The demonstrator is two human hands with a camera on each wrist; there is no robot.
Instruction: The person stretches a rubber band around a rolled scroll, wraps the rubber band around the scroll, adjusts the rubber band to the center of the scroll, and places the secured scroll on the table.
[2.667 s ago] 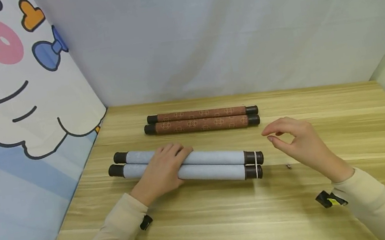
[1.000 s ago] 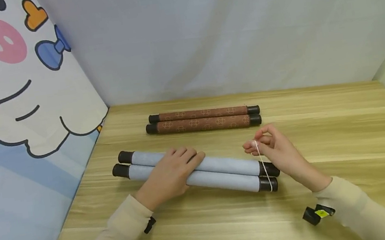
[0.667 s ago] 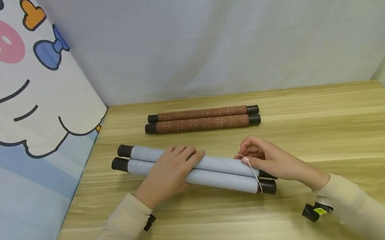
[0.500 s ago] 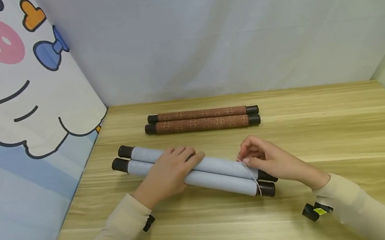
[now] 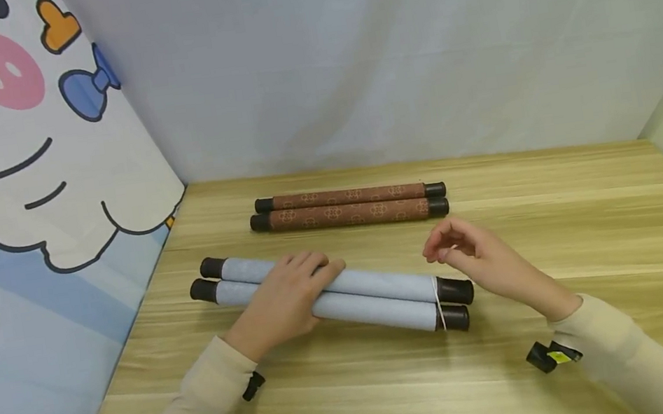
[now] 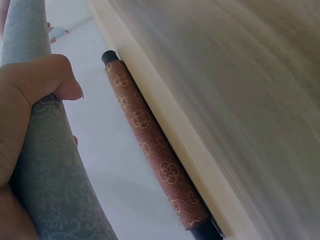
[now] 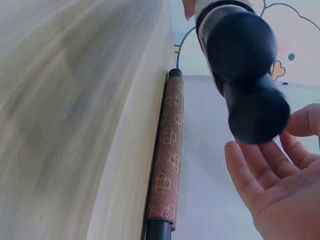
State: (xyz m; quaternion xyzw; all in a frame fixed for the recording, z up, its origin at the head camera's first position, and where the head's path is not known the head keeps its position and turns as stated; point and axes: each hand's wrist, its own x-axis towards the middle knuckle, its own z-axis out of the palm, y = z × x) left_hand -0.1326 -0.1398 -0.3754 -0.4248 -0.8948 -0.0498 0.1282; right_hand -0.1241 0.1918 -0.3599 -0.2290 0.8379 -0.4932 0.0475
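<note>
Two pale blue rolls with dark end caps lie side by side on the wooden table. A thin white band rings their right end. My left hand lies over their middle; in the left wrist view its fingers curl round one blue roll. My right hand hovers just behind the banded end, holding nothing. In the right wrist view its palm and relaxed fingers sit beside the dark caps.
A pair of brown patterned rolls lies farther back, parallel to the blue ones, seen also in the wrist views as brown rolls. A cartoon-printed panel walls the left side and a pale cloth the back.
The right hand pinched the white band, stretched it over the blue rolls' right end, then let go and lifted away. The band now sits around both rolls. The left hand stayed put.
</note>
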